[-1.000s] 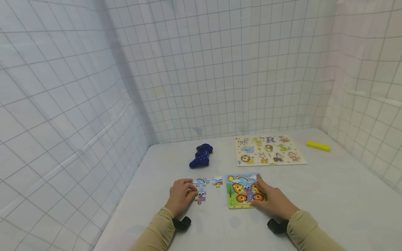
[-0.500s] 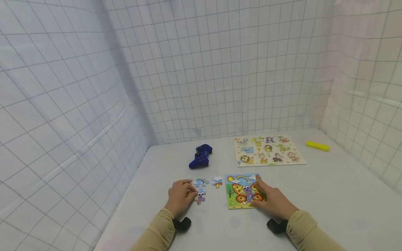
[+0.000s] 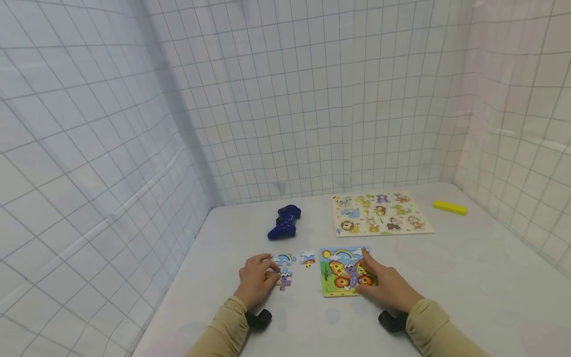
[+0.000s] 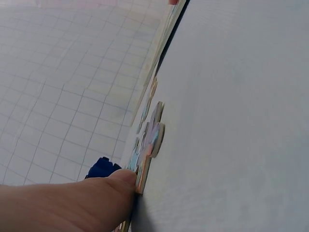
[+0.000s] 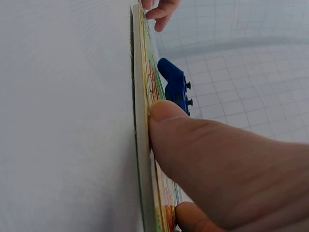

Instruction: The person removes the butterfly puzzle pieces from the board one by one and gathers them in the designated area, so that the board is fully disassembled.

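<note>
In the head view my left hand [image 3: 256,280] lies over the left side of a group of small butterfly puzzle pieces [image 3: 284,278], its fingers bent and thumb and forefinger pinching at one. The left wrist view has the thumb [image 4: 123,178] against a piece's edge; the hand covers part of the group. My right hand [image 3: 390,285] grips the right side of a square butterfly puzzle board [image 3: 332,287], forefinger at the far edge and thumb toward the near one. Up close, the thumb [image 5: 166,113] presses the board's edge. The board's right part is hidden.
A separate rainbow puzzle piece [image 3: 308,258] lies between the group and the board. Farther back are a blue game controller [image 3: 285,221], a wooden animal puzzle board [image 3: 381,213] and a yellow bar [image 3: 449,207]. Grid-patterned cloth walls [image 3: 285,124] enclose the table.
Both hands stay in place on the puzzle pieces and the board. The whole head view shifts very slightly; nothing else visibly changes.
</note>
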Motion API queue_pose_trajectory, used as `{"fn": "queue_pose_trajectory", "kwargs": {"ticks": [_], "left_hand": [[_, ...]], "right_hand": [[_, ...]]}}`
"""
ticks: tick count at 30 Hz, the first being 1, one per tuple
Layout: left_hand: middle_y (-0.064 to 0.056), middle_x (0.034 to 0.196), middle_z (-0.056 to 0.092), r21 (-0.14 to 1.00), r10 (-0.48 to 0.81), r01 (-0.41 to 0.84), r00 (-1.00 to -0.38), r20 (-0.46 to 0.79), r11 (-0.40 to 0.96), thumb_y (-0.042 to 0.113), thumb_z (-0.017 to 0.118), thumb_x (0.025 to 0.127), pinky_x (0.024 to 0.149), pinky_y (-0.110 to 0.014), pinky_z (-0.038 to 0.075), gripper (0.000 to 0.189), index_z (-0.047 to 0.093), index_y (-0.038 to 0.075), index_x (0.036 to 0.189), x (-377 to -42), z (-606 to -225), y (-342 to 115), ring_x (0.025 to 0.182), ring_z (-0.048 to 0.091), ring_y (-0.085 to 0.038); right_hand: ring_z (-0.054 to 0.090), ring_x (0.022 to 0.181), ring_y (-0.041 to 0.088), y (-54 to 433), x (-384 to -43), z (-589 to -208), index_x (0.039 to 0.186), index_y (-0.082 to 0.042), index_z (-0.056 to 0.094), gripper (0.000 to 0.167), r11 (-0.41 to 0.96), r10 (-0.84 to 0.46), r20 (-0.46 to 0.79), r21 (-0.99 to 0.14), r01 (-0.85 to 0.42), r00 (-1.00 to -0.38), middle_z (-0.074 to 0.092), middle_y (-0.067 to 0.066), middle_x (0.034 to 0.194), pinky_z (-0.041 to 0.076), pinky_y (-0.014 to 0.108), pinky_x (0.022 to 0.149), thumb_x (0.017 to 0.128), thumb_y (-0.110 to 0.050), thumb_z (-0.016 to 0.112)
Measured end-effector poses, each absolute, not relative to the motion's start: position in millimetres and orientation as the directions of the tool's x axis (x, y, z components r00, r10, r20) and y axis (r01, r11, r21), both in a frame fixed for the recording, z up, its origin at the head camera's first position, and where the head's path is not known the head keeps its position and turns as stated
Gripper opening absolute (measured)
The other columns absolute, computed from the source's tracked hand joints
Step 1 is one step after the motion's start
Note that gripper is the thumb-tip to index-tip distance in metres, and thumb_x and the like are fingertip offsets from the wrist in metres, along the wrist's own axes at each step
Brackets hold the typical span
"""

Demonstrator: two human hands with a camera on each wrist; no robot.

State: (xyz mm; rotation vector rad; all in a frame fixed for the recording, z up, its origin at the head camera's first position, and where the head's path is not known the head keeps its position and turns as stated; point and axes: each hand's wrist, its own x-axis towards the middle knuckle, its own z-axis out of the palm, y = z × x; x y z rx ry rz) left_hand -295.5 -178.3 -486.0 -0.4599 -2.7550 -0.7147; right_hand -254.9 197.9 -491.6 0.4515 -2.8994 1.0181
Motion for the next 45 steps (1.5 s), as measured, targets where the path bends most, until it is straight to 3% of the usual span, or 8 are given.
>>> {"fn": "queue_pose_trajectory", "kwargs": {"ticks": [6,18,23,26,29,34,40,45], "left_hand": [[-0.012,0.145,0.058,0.431,0.210,0.329,-0.930,0.301,0.840,0.027,0.075,0.094,0.097,-0.062,0.034,0.010,0.067,0.027,0.088,-296.5,-489.1,-177.6,0.138,0.043,-0.043],[-0.012,0.146,0.057,0.427,0.198,0.317,-0.933,0.301,0.847,0.027,0.073,0.095,0.096,-0.063,0.032,0.007,0.068,0.027,0.091,-292.7,-484.0,-178.1,0.139,0.041,-0.043],[-0.013,0.142,0.059,0.443,0.170,0.360,-0.895,0.412,0.821,0.024,0.072,0.096,0.094,-0.060,0.033,0.007,0.071,0.021,0.101,-290.5,-483.7,-172.4,0.135,0.045,-0.041],[-0.012,0.133,0.063,0.499,0.204,0.446,-0.861,0.466,0.743,0.019,0.072,0.097,0.099,-0.053,0.043,0.017,0.070,0.014,0.112,-286.4,-477.1,-151.8,0.126,0.057,-0.033],[-0.010,0.125,0.067,0.604,0.308,0.511,-0.857,0.413,0.612,0.017,0.070,0.098,0.090,-0.036,0.056,0.023,0.067,0.010,0.120,-281.0,-466.6,-117.3,0.110,0.067,-0.020],[-0.007,0.119,0.071,0.734,0.455,0.469,-0.856,0.244,0.490,0.017,0.068,0.099,0.084,-0.025,0.056,0.023,0.068,0.010,0.121,-284.9,-461.6,-44.5,0.097,0.069,-0.009],[0.001,0.107,0.073,0.600,0.486,0.534,-0.835,0.260,0.596,0.017,0.072,0.097,0.083,-0.021,0.052,0.018,0.077,0.013,0.114,-305.3,-488.8,5.3,0.094,0.066,-0.004],[0.003,0.105,0.071,0.505,0.482,0.572,-0.819,0.312,0.646,0.020,0.074,0.096,0.081,-0.023,0.051,0.015,0.080,0.014,0.108,-306.8,-495.0,7.8,0.093,0.064,-0.007]], "right_hand": [[0.046,0.142,0.045,198.5,-254.5,-491.5,0.164,-0.006,0.021,0.105,0.744,-0.264,0.125,-0.605,-0.284,-0.956,0.057,0.012,0.148,0.034,0.060,0.116,0.088,-0.051,0.078],[0.048,0.140,0.044,196.6,-255.4,-491.5,0.163,-0.006,0.023,0.102,0.745,-0.267,0.146,-0.595,-0.300,-0.953,0.059,0.012,0.147,0.036,0.059,0.116,0.088,-0.048,0.079],[0.048,0.141,0.044,194.0,-256.7,-490.8,0.163,-0.006,0.023,0.103,0.741,-0.274,0.139,-0.601,-0.301,-0.952,0.059,0.013,0.147,0.035,0.059,0.116,0.088,-0.048,0.079],[0.046,0.142,0.044,194.4,-256.5,-490.4,0.163,-0.007,0.023,0.104,0.739,-0.262,0.119,-0.614,-0.278,-0.958,0.058,0.012,0.148,0.034,0.060,0.117,0.087,-0.049,0.079],[0.046,0.142,0.044,196.7,-256.0,-490.4,0.163,-0.005,0.023,0.105,0.737,-0.260,0.120,-0.617,-0.277,-0.958,0.058,0.013,0.148,0.034,0.061,0.116,0.086,-0.050,0.080],[0.051,0.139,0.041,206.1,-253.7,-493.9,0.161,0.001,0.026,0.103,0.730,-0.260,0.188,-0.604,-0.320,-0.947,0.062,0.012,0.144,0.037,0.059,0.115,0.086,-0.046,0.081],[0.050,0.140,0.038,211.1,-254.3,-498.8,0.160,0.001,0.028,0.103,0.710,-0.247,0.235,-0.617,-0.340,-0.940,0.067,0.006,0.138,0.038,0.059,0.114,0.086,-0.043,0.083],[0.051,0.139,0.040,208.2,-258.0,-497.8,0.163,-0.007,0.024,0.104,0.720,-0.229,0.221,-0.616,-0.318,-0.948,0.057,0.012,0.149,0.041,0.059,0.113,0.086,-0.045,0.083]]}}
